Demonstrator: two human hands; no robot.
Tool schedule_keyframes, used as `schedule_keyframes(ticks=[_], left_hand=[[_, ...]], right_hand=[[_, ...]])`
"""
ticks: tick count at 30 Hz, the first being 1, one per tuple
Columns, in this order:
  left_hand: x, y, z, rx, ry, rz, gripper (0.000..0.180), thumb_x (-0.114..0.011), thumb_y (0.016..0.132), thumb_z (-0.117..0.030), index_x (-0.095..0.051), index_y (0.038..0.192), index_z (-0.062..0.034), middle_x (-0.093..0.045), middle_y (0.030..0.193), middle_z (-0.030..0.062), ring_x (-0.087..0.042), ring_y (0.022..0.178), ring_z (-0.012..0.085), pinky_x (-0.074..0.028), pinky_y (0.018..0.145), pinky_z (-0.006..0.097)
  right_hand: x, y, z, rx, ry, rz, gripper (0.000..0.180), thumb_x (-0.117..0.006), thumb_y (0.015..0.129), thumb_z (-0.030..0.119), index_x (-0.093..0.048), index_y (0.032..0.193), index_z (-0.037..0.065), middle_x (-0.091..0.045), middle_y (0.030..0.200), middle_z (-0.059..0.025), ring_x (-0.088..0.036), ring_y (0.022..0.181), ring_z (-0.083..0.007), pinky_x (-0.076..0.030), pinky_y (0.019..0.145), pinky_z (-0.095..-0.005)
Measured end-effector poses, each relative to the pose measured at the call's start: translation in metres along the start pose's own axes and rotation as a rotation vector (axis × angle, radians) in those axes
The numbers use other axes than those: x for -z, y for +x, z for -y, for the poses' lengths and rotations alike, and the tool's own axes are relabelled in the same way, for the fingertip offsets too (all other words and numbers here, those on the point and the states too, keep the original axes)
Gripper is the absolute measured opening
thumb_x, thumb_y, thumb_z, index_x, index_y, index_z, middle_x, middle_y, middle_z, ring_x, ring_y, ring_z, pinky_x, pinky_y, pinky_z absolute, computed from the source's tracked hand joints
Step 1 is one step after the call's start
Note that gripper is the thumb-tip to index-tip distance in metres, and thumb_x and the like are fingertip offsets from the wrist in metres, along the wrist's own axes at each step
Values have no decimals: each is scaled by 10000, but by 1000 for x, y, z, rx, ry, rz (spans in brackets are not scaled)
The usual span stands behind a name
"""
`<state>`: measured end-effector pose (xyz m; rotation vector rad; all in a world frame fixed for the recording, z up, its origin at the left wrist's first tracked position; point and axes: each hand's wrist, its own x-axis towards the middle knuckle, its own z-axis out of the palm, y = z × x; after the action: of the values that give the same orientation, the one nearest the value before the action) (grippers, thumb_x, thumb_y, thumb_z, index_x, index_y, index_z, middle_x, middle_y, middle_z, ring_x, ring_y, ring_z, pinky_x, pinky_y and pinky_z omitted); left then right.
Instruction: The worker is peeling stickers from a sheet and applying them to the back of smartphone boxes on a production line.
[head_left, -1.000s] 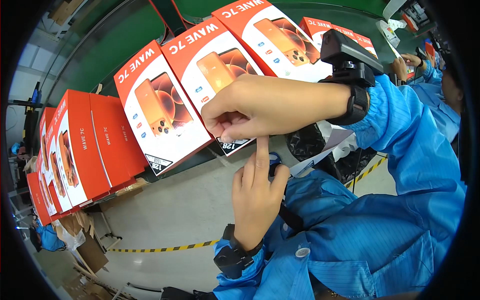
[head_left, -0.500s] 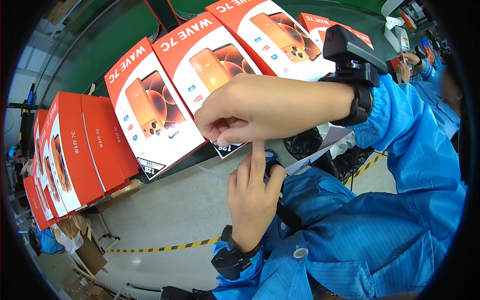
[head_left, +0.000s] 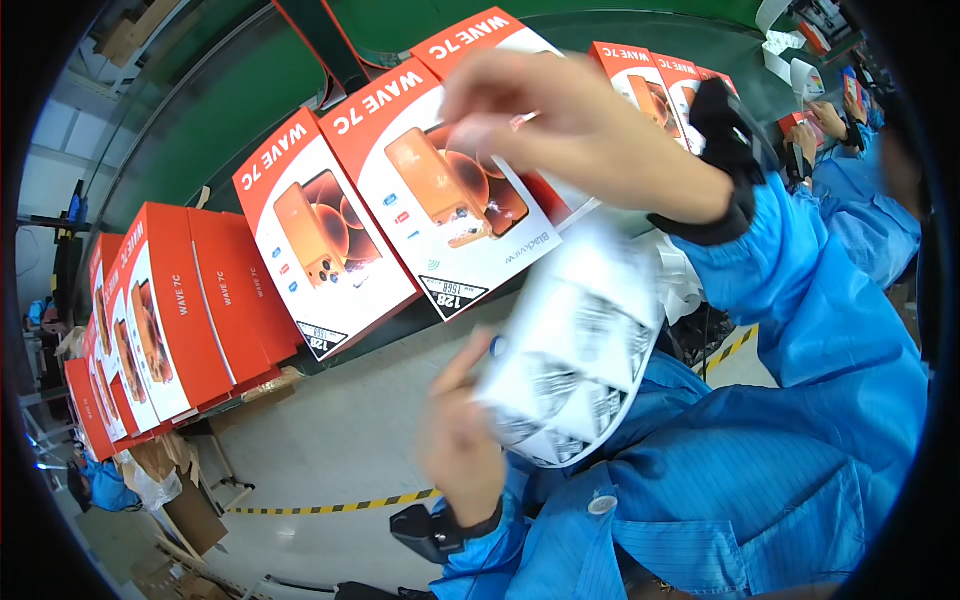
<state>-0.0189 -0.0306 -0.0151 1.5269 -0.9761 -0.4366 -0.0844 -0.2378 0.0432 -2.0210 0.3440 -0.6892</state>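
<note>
My left hand [head_left: 465, 445], smeared by motion, grips the left edge of a white sheet of labels [head_left: 580, 360]. Black-and-white triangular labels show on the blurred sheet. Above and to the right, my right hand [head_left: 555, 120] hangs over the red-and-white phone boxes, its fingers bent and blurred. Beneath its fingertips lies the middle phone box [head_left: 440, 190], with a black-and-white triangular label [head_left: 455, 297] on its near corner. On its left, another phone box [head_left: 325, 240] has a similar corner label [head_left: 323, 340]. A further phone box [head_left: 480, 40] is partly hidden by my right hand.
Upright red boxes [head_left: 200, 300] stand packed at the left end of the green bench [head_left: 220, 130]. More boxes [head_left: 640, 85] lie to the far right, near a co-worker's hands [head_left: 825, 120]. Yellow-black tape [head_left: 340, 503] crosses the floor below.
My right hand has lifted up and away from the middle box's corner, uncovering its triangular label. The label sheet has swung into full view beside my left hand, which has shifted slightly left.
</note>
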Motion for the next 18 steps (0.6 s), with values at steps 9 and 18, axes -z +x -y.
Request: schedule_keyframes(ticks=[9,18], left_hand=[[-2,7,-27,58,-204,-591,238,-352,894,-194,-422,867,31,-479,784,90,-462,677,103,-403,603,228],[-16,-10,-40,254,-348,-441,339,-529,806,-136,-450,1027,109,-536,952,177,-533,816,197,-433,705,285]], right_hand=[[-29,-82,41,-406,358,484,289,-588,782,161,-475,983,-13,-516,789,-23,-432,625,-54,-376,559,-198],[-37,-88,42,162,-170,49,228,-620,705,90,-526,893,1,-490,818,-70,-488,688,-165,-389,555,-252]])
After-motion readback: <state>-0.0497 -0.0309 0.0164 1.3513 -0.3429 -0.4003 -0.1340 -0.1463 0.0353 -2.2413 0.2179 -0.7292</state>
